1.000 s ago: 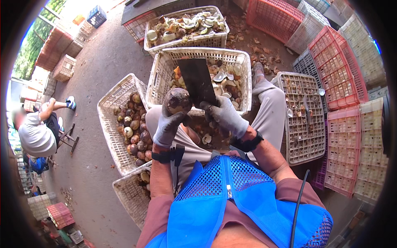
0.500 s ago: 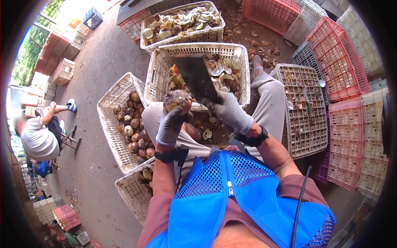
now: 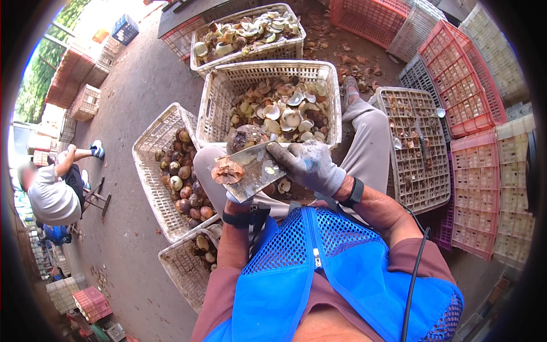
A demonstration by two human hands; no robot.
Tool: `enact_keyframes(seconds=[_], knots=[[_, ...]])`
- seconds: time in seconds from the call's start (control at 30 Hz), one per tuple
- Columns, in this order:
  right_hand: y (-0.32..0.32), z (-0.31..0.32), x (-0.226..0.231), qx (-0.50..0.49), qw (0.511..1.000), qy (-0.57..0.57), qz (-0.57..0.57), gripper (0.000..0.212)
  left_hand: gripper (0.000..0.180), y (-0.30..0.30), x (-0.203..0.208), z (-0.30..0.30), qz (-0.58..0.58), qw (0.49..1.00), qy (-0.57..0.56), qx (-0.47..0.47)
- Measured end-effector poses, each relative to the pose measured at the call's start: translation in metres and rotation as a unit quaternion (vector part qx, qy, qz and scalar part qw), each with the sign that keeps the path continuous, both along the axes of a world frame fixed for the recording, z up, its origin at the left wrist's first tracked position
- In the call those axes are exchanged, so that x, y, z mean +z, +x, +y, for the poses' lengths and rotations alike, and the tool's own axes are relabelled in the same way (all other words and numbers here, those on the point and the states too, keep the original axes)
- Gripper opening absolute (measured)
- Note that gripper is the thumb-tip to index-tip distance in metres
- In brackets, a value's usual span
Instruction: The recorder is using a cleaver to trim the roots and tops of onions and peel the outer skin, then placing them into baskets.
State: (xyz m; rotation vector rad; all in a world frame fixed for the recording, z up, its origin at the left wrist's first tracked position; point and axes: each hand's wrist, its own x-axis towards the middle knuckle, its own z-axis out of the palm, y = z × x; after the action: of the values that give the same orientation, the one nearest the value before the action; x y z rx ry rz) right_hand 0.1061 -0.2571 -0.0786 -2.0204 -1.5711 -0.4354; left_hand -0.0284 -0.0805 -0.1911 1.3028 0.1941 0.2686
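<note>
My right hand (image 3: 316, 166), in a grey-white glove, is closed on the handle of a wide cleaver (image 3: 257, 170). Its flat blade is tilted across my left hand, and a curled brown peel piece (image 3: 228, 170) lies on the blade's left end. Of my gloved left hand (image 3: 239, 199) only a strip by the wrist shows; the blade hides its fingers. Just beyond the blade appears the top of a round, brown, rough-skinned fruit (image 3: 247, 137), held in that hand. A white crate (image 3: 270, 69) in front of my knees contains many pale, cup-shaped shell pieces (image 3: 292, 118).
Left of my knee, a white crate (image 3: 146, 149) contains round brown fruits (image 3: 183, 172); a smaller crate (image 3: 182, 273) stands nearer. Farther off is another crate of shell pieces (image 3: 250, 31). An upturned crate (image 3: 419, 171) and stacked red crates (image 3: 464, 74) stand right. A person (image 3: 51, 191) sits far left.
The cleaver has swung from upright to lying across my left hand, its blade now facing up with a peel piece on it. The fruit is now mostly covered.
</note>
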Motion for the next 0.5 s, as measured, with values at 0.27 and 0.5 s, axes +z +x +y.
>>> enact_keyframes(seconds=[0.27,0.5], knots=[[-0.003,-0.001,-0.02,-0.027,1.0,-0.006,0.005,0.031,0.044,0.007,0.027,-0.008,-0.149,0.919,0.356,0.075],[0.02,-0.005,-0.061,-0.102,0.988,-0.092,0.07,0.032,0.049,0.034,0.034,-0.008,0.022,0.991,-0.075,0.106]])
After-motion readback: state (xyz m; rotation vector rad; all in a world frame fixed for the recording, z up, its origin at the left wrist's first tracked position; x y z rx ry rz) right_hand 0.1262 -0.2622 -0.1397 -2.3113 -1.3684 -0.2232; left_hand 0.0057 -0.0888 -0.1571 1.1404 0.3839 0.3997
